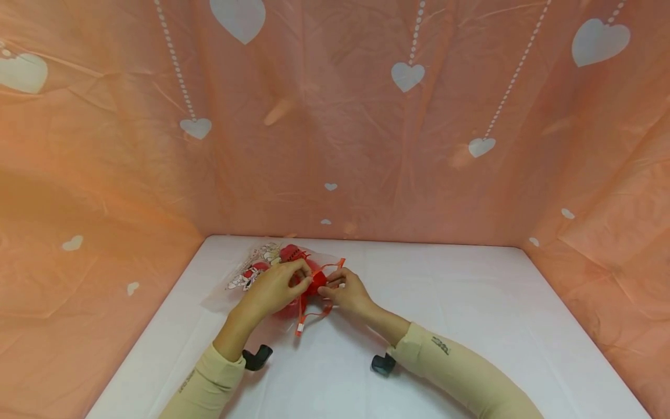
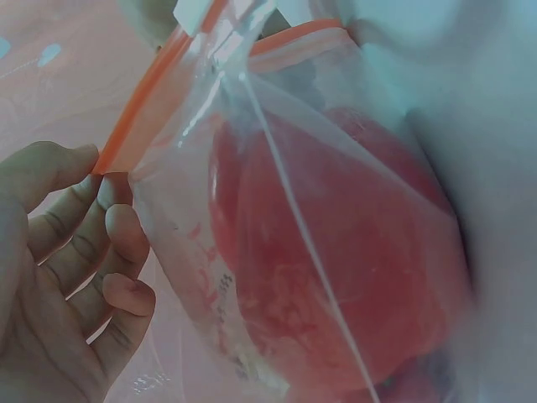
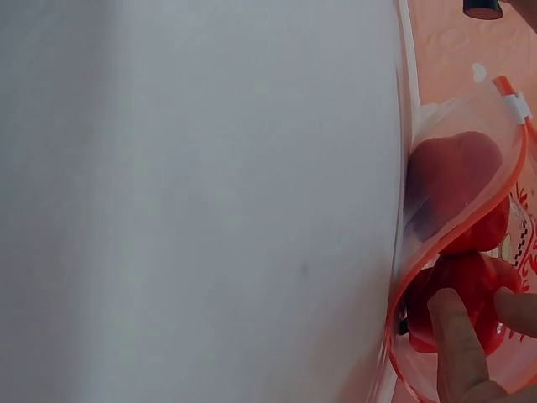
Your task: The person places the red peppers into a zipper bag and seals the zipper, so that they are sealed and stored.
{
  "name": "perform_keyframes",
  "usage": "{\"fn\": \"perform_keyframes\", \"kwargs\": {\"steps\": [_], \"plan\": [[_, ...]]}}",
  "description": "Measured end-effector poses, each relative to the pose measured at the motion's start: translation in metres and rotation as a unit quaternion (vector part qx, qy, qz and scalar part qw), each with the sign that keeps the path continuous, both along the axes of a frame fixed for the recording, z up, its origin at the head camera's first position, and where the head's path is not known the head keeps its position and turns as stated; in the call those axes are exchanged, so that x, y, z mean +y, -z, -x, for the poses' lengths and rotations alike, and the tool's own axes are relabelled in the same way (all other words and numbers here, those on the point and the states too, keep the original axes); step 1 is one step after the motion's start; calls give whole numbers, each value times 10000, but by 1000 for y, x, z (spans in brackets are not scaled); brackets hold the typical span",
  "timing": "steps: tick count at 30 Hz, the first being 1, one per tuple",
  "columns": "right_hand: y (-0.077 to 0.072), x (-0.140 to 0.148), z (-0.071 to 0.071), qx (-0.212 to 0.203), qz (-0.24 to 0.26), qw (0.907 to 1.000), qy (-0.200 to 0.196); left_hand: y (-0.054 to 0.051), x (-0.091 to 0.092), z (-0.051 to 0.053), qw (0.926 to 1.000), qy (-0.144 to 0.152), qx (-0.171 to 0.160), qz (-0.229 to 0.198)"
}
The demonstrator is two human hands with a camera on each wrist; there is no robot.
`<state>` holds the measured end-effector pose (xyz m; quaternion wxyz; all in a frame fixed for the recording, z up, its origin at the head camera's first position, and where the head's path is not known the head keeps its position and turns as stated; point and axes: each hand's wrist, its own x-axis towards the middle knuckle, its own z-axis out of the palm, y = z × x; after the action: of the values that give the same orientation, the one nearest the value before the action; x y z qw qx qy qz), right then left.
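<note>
A clear zip bag (image 1: 243,291) with orange edging and printed cartoon figures lies toward the left rear of the white table. Inside are several glossy, lobed red vegetables that look like bell peppers (image 2: 336,252). My left hand (image 1: 277,286) pinches the bag's orange zip edge (image 2: 138,113) between thumb and index finger, the other fingers loosely curled. At the parted mouth, my right hand (image 1: 352,292) holds one red bell pepper (image 3: 474,281) with its fingertips. Another pepper (image 3: 457,172) sits deeper in the bag. A white slider (image 3: 517,107) is on the zip.
The white table (image 1: 445,314) stretches in front and to the right. Peach curtains with white hearts (image 1: 408,77) enclose the back and sides. Dark wrist-worn devices (image 1: 384,365) stick out under both cuffs, above the table.
</note>
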<state>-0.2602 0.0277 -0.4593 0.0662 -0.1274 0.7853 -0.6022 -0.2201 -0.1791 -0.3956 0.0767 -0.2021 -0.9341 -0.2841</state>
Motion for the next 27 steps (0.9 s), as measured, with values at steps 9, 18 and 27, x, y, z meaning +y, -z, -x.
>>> {"fn": "perform_keyframes", "kwargs": {"steps": [9,18,27], "plan": [[1,-6,1,-125,89,9998,-161,-1,1,-2,10000,-32,-68,-13],[0,-1,-2,-252,-43,9985,-492,0,1,-2,9999,-57,-109,46],[2,18,-2,-472,-41,9963,-724,-1,2,-2,9997,-152,-162,100]]}}
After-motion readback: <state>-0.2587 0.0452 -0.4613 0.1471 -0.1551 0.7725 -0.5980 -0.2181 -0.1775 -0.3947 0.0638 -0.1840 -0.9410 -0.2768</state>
